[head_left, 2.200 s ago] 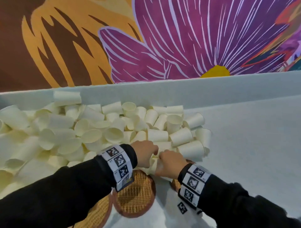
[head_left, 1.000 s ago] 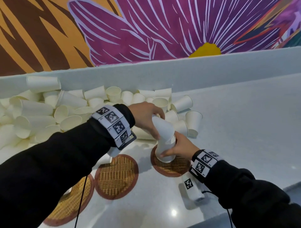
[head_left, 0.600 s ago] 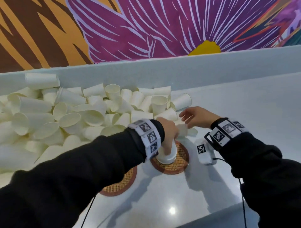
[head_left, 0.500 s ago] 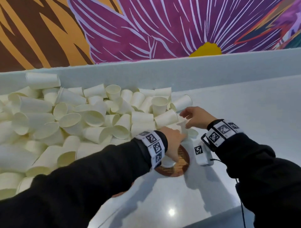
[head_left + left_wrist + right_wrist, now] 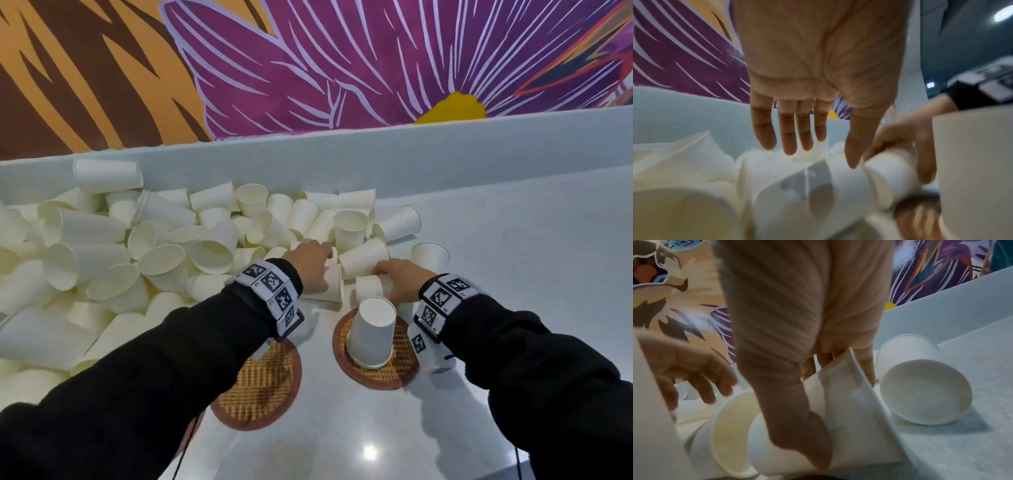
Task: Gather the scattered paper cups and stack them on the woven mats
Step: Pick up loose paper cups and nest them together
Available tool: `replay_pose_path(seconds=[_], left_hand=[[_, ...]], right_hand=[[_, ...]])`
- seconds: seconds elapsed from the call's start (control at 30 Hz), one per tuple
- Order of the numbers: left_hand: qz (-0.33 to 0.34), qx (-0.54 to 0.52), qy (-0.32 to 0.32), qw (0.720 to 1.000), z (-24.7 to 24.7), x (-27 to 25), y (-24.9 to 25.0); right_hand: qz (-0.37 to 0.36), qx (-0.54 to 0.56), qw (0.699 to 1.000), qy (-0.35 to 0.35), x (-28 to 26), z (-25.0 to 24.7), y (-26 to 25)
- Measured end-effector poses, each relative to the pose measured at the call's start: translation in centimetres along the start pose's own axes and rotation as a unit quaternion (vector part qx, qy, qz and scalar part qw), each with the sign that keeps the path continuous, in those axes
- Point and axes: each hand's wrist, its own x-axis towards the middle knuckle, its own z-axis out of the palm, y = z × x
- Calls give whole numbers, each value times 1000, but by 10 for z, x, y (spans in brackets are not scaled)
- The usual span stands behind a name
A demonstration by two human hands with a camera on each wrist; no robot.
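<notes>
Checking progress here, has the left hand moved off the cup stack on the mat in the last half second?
Yes. The left hand left the stack, going away from the mat into the cup pile.

Flower mural [image 5: 342, 61] behind pale counter [image 5: 513, 240]

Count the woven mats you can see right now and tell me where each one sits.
2. One mat lies near the right wrist, with an upside-down cup on it. The other mat lies left of it, partly under the left sleeve. More may be hidden beneath that sleeve.
</notes>
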Motion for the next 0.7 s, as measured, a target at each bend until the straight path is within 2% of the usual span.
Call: replay_pose_path(seconds=[0.07,0.13,0.27,0.43,0.5,0.6,0.7], left_hand=[[-20,60,-30,998,15,3,-5],[-28,78,-42,996,30,4,-6],[-33,22,-57,998,37,2,-5],[-6,-125,23,992,-1,-1,-10],[25,-164,40,985,-21,-6,-8],[61,-249,64,964,-46,-17,-3],[52,-265,104,957,-68,-26,-5]], right_hand=[[1,1,1000,-3,0,-5,-2],[-2,12,1000,6,-2,-13,-2],[-9,41,998,43,-10,-30,2],[-25,64,996,56,-21,-46,7],[-41,96,992,68,-24,-53,2],[-86,157,979,96,-25,-63,-18],[-128,161,974,92,-29,-73,-44]])
